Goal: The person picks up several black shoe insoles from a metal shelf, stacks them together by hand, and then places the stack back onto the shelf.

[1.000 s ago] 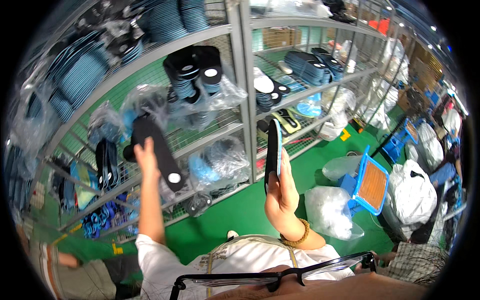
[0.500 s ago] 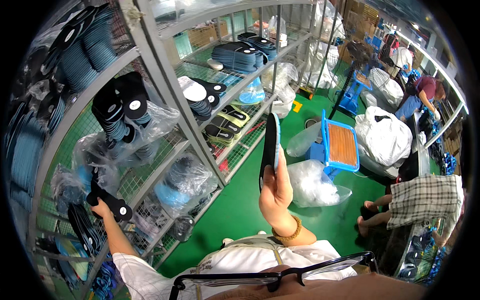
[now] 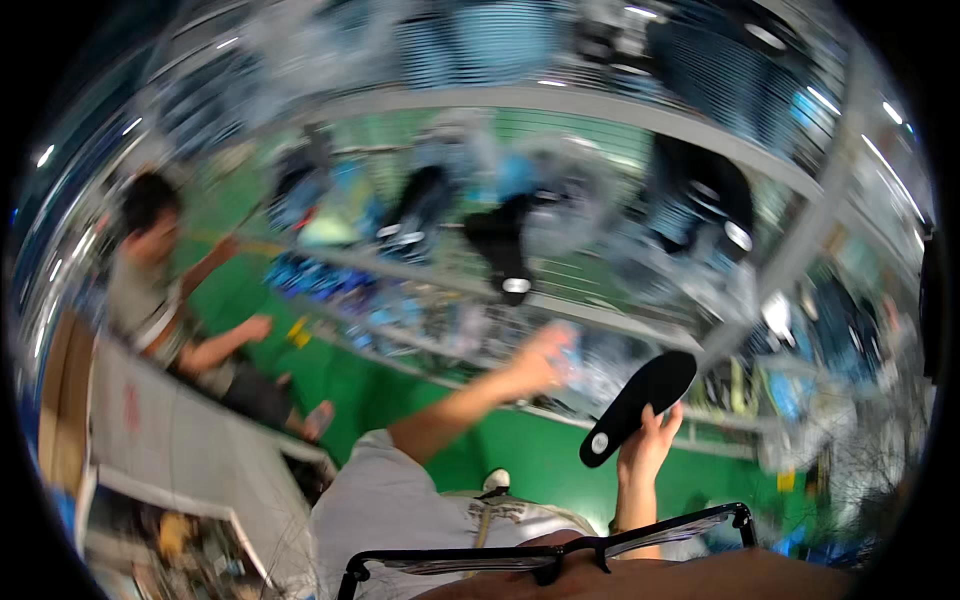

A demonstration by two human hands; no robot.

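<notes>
A black insole [image 3: 655, 390] with a round white label at its heel is in my right hand [image 3: 648, 440], held from its lower edge with fingers and thumb. My left hand [image 3: 540, 360] is blurred by motion; its fingers look stretched out, and no object shows in it. It is in front of the rack's lower shelf. Above it, a black insole [image 3: 505, 245] with a white label sticks out over the shelf edge [image 3: 570, 310]. To the right on the same shelf stands a stack of black and blue insoles [image 3: 705, 195], partly in clear plastic.
A metal rack with a slanting post [image 3: 790, 260] spans the view ahead, its shelves holding stacked insoles and plastic bags. At the left, another person [image 3: 165, 290] sits or crouches by a pale panel [image 3: 170, 460]. The green floor [image 3: 400, 390] lies between the rack and me.
My view has turned left along the rack, bringing another person into sight. My left hand has let go of the black insole at the shelf. My right hand still holds its insole, now showing its face.
</notes>
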